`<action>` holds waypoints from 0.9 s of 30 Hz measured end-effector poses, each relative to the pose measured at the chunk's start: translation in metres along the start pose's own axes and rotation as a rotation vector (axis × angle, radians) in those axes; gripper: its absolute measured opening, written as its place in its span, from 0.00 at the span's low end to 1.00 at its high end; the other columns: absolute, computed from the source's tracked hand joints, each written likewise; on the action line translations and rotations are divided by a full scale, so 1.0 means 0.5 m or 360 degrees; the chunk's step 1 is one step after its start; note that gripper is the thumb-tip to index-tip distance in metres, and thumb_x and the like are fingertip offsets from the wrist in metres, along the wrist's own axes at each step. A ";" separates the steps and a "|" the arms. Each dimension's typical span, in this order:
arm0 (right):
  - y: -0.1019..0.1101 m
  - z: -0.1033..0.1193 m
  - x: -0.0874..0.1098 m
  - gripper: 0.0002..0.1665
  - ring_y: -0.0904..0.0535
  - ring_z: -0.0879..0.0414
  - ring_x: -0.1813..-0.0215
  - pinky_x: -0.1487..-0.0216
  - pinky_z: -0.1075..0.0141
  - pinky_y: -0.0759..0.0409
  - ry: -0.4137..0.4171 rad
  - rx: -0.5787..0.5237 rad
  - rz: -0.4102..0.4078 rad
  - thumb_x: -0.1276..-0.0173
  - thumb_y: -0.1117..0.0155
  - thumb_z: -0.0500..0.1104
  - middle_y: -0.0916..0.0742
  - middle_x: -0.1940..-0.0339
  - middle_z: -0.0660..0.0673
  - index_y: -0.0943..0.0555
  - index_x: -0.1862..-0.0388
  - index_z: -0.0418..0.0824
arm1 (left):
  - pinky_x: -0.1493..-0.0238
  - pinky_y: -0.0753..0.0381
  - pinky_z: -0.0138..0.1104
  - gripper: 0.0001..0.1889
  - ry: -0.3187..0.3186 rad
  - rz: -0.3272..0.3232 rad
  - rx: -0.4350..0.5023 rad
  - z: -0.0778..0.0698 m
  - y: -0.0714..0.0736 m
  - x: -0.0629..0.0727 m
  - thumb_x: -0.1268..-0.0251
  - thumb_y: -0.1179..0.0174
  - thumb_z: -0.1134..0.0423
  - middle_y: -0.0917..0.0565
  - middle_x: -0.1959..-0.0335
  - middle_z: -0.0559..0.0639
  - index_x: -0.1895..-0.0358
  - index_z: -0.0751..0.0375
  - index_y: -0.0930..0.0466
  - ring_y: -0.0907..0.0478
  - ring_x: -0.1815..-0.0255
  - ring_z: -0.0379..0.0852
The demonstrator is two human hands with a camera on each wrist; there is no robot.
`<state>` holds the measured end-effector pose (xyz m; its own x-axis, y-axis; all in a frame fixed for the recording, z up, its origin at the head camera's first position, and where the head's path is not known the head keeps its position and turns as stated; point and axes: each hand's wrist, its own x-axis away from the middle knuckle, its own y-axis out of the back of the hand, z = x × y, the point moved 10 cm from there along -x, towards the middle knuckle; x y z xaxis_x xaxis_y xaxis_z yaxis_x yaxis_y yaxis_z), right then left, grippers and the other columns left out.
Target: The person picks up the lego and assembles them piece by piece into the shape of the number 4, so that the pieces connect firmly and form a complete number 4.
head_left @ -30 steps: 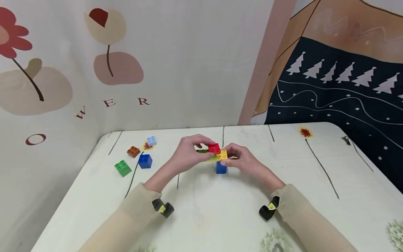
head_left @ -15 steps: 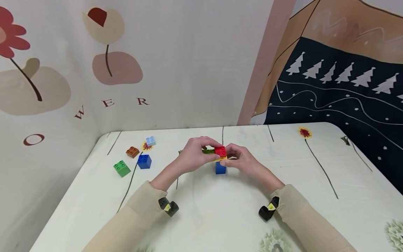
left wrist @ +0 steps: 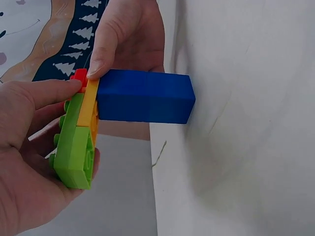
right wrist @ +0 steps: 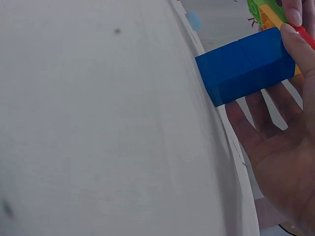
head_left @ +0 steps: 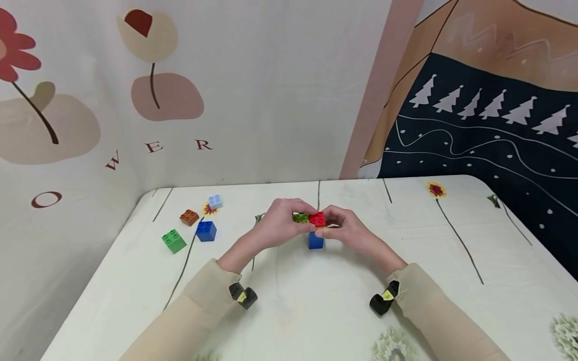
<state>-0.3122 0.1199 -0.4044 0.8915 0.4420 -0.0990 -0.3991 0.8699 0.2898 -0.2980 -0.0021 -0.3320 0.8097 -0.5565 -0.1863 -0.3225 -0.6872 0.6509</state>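
Note:
A tower of two stacked blue bricks (left wrist: 145, 96) stands upright on the table, capped by a yellow brick (left wrist: 88, 105). Out to the left from the yellow one juts a lime green brick (left wrist: 70, 142), its studs up. Beside the lime green brick, a red brick (head_left: 318, 219) sits on top of the yellow. My left hand (head_left: 284, 223) pinches the red brick, its palm beside the lime green end. From the right, my right hand (head_left: 349, 225) grips the yellow brick at the tower's top, thumb in front. The red brick's underside is hidden.
Loose bricks lie at the back left of the table (head_left: 289, 311): light blue (head_left: 215, 201), brown (head_left: 189, 217), blue (head_left: 206, 231) and green (head_left: 173, 241). A printed curtain (head_left: 271, 90) hangs behind the table's back edge.
My left hand has moved right and brought the red brick over the yellow one, then down onto it beside the lime green brick. The right hand has stayed at the tower.

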 end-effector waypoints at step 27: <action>0.004 -0.009 0.002 0.16 0.16 0.47 0.48 0.51 0.62 0.15 -0.0074 -0.0024 -0.0057 0.32 0.26 0.40 0.12 0.53 0.42 0.18 0.50 0.35 | 0.53 0.18 0.32 0.11 -0.0061 0.0006 -0.0106 -0.004 -0.003 -0.001 0.36 0.28 0.67 0.11 0.56 0.47 0.52 0.62 0.09 0.18 0.52 0.45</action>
<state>-0.3132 0.1231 -0.4082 0.9142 0.4000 -0.0649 -0.3693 0.8884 0.2725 -0.2970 0.0001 -0.3312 0.7889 -0.5771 -0.2111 -0.2910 -0.6534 0.6989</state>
